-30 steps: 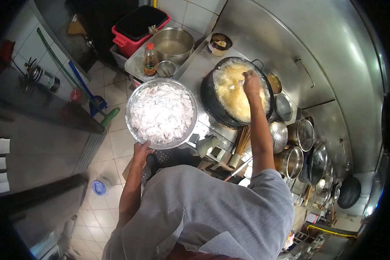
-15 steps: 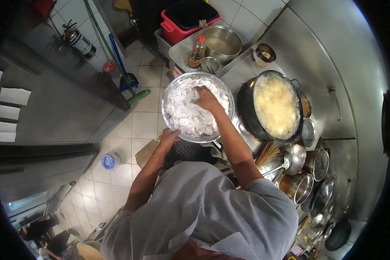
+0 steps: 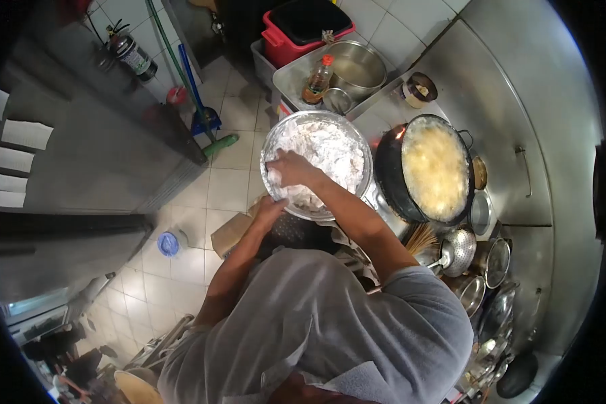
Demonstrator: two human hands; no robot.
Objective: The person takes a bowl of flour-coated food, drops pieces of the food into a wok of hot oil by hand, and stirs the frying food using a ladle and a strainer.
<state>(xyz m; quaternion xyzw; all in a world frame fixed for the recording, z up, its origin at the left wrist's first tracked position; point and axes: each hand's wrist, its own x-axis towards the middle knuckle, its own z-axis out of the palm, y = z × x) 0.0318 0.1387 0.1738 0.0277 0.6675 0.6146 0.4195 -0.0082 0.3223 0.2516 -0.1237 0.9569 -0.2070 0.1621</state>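
Observation:
A round metal bowl holds pieces coated in white flour. My left hand grips the bowl's near-left rim. Inside the bowl at its left side is my right hand, its fingers down in the floured pieces; they look bent round something pale that is mostly hidden. Right of the bowl, a black wok on the stove holds bubbling yellow oil, with a flame showing at its far left edge.
Beyond the bowl stand a sauce bottle, a steel pot and a red bin. A perforated ladle, a bamboo brush and strainers lie at the right. A broom leans at the left.
My right hand went from over the wok into the bowl, then moved to the bowl's left side. The view has turned, so the bowl and wok appear farther right. My left hand stays on the rim.

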